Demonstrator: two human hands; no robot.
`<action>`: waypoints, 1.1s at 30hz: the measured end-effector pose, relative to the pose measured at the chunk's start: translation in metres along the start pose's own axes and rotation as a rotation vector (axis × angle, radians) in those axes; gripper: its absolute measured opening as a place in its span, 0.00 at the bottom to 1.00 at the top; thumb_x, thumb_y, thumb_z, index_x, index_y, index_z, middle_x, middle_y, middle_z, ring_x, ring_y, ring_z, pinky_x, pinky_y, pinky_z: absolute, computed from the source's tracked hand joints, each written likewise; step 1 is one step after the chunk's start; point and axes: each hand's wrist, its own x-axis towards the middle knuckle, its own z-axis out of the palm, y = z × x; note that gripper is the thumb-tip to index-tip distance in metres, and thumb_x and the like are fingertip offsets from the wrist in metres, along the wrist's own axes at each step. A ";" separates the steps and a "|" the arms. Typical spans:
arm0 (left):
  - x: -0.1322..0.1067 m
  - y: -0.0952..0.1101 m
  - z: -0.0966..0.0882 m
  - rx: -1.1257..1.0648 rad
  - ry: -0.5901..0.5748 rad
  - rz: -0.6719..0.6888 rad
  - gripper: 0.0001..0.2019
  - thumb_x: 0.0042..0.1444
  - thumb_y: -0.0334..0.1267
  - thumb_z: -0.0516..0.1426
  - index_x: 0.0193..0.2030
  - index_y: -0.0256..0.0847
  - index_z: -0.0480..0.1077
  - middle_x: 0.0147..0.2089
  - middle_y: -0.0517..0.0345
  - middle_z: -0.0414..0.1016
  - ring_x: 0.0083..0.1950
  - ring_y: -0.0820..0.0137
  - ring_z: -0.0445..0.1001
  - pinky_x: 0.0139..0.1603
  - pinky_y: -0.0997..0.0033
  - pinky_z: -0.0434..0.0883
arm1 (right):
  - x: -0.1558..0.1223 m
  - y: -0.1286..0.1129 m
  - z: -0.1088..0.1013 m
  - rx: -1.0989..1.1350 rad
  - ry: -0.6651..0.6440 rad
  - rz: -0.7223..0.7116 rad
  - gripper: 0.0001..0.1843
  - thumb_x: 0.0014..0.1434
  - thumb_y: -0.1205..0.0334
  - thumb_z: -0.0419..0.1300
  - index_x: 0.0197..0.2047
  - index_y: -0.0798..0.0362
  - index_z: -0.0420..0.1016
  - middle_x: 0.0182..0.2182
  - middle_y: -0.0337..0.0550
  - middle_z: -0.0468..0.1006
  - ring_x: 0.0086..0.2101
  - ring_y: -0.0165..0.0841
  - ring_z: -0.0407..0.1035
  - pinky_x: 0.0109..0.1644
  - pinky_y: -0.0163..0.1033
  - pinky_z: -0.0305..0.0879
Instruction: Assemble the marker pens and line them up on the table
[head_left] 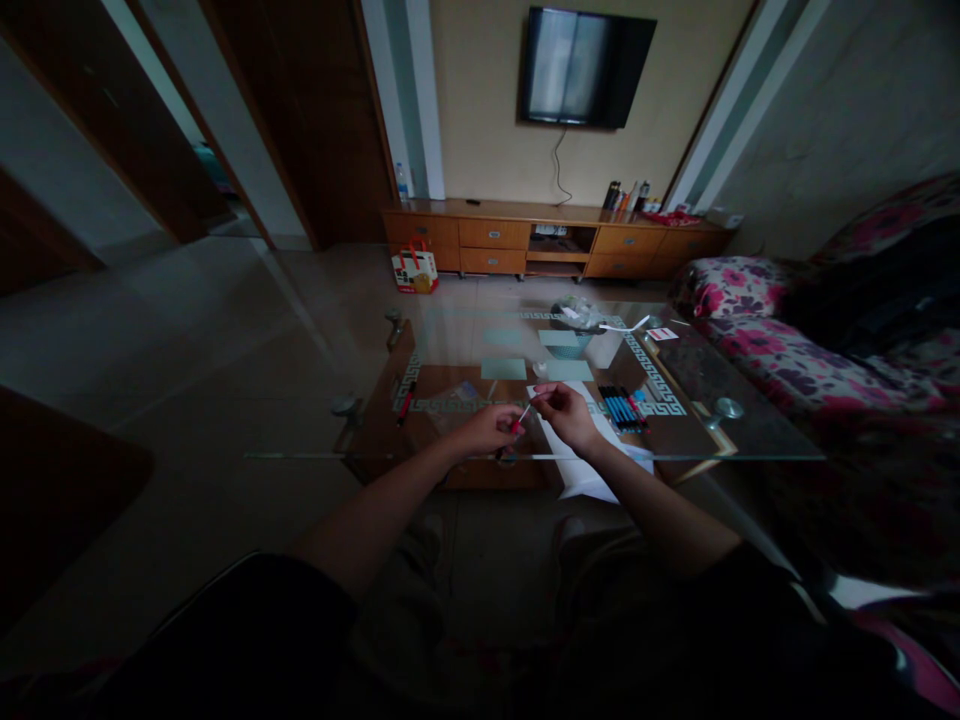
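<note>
Over the near edge of the glass table [465,335], my left hand [487,432] is closed around a slim red pen [517,425]. A thin pale shaft [525,412] slants up from the pen toward my right hand [568,415]. The fingertips of my right hand are pinched together at the shaft's upper end; what exactly lies between them is too small to make out. Below my right hand lies a white sheet [564,450] that hangs past the table edge. To its right is a row of several black-and-blue pens [619,410]. A red-and-black pen [406,404] lies to the left.
Pale cards [503,369] lie on the table, with a crumpled clear plastic bag [579,312] over a bin-like basket [568,347] toward the far side. A flowered sofa [780,365] stands at the right. Beyond are a paper bag [415,270] and a wooden TV cabinet [491,237].
</note>
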 end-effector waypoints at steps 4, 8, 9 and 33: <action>-0.001 0.003 0.000 0.009 -0.007 0.016 0.23 0.46 0.26 0.61 0.53 0.34 0.70 0.42 0.50 0.76 0.28 0.76 0.75 0.30 0.75 0.74 | 0.000 -0.002 0.000 0.008 0.002 0.017 0.20 0.51 0.51 0.67 0.44 0.54 0.73 0.32 0.42 0.76 0.30 0.31 0.69 0.35 0.38 0.68; -0.001 0.001 0.000 0.027 0.015 0.013 0.23 0.47 0.26 0.60 0.52 0.34 0.70 0.42 0.49 0.77 0.27 0.76 0.75 0.29 0.75 0.74 | 0.000 -0.004 0.001 0.005 0.004 0.042 0.20 0.51 0.52 0.67 0.44 0.53 0.72 0.31 0.41 0.76 0.29 0.31 0.69 0.34 0.37 0.67; 0.000 0.000 0.000 0.030 0.024 0.009 0.22 0.47 0.27 0.60 0.52 0.33 0.71 0.42 0.49 0.77 0.27 0.76 0.75 0.29 0.75 0.73 | 0.000 -0.004 0.001 0.008 0.001 0.048 0.20 0.51 0.52 0.67 0.44 0.53 0.72 0.31 0.41 0.76 0.29 0.31 0.69 0.33 0.37 0.67; -0.002 0.007 0.002 0.124 0.038 0.013 0.15 0.52 0.38 0.63 0.44 0.32 0.73 0.31 0.55 0.77 0.26 0.74 0.75 0.27 0.78 0.69 | -0.004 -0.007 0.004 0.031 -0.067 0.111 0.20 0.50 0.54 0.66 0.45 0.52 0.71 0.30 0.39 0.76 0.29 0.31 0.71 0.33 0.37 0.68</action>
